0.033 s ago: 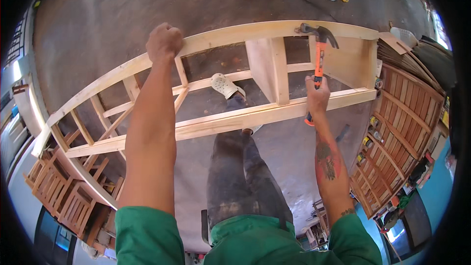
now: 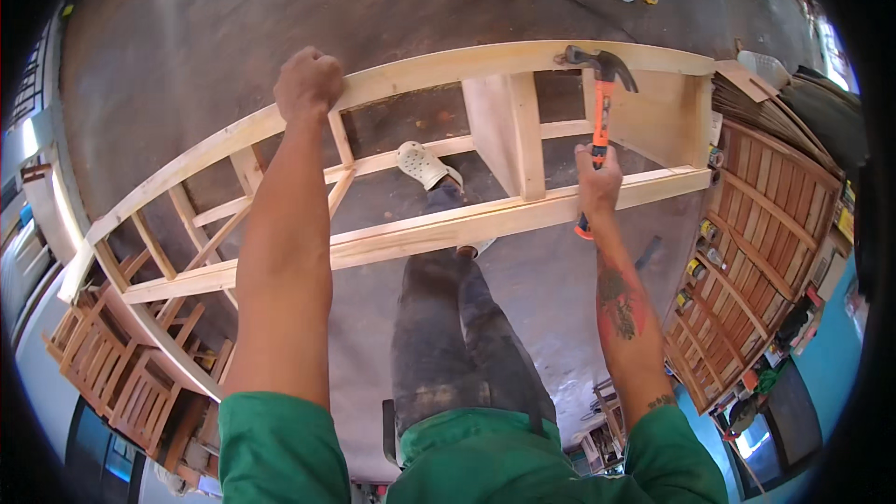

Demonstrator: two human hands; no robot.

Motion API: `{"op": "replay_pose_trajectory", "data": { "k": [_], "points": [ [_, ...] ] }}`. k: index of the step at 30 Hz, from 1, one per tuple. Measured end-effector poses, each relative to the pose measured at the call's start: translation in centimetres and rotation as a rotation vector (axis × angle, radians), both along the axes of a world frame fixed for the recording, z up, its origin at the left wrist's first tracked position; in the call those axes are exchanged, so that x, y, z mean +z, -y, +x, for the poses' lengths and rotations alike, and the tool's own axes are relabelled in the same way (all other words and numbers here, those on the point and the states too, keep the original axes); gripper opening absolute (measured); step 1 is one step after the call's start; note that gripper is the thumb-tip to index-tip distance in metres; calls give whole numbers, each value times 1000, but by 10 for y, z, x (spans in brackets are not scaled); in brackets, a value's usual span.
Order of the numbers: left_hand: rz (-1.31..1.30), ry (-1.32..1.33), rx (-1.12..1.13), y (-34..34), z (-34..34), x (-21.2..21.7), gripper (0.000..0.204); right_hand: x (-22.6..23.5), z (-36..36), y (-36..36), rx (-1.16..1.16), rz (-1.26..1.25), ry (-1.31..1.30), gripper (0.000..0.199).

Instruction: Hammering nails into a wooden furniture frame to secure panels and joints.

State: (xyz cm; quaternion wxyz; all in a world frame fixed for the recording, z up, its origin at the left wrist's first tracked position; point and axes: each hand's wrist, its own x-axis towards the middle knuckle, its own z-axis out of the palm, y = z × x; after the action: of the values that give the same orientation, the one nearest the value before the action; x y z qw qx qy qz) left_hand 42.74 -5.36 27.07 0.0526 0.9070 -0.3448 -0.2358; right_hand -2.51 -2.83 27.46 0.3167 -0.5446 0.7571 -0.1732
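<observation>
**Hammer at top rail of wooden frame**

Long pale wooden frame [image 2: 420, 233] spanned the view above the concrete floor [image 2: 280, 19], two rails joined by slats and a wide upright board. Stacks of slatted wood panels [image 2: 756, 261] stood at right. Left hand [image 2: 308, 84] sat clenched on the far rail, fingers wrapped over its edge. Right hand [image 2: 597, 182] was closed around the orange handle of the hammer [image 2: 602, 103], near the front rail. Hammer upright, steel head touching the far rail beside the upright board.
</observation>
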Motion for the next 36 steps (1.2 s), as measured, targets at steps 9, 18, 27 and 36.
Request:
{"op": "replay_pose_trajectory", "data": {
  "k": [9,18,27,36],
  "points": [
    [29,5,33,2,-2,1,33,-4,4,1,-5,-11,-137,38],
    [-55,82,18,-4,2,-17,33,-10,-4,1,55,31,-129,46],
    [-868,-113,255,-29,-41,-11,29,-6,-5,-2,107,36,-106,50],
    [-270,-2627,-738,-217,-317,209,34,-2,-1,1,128,3,-128,43]
  ]
}}
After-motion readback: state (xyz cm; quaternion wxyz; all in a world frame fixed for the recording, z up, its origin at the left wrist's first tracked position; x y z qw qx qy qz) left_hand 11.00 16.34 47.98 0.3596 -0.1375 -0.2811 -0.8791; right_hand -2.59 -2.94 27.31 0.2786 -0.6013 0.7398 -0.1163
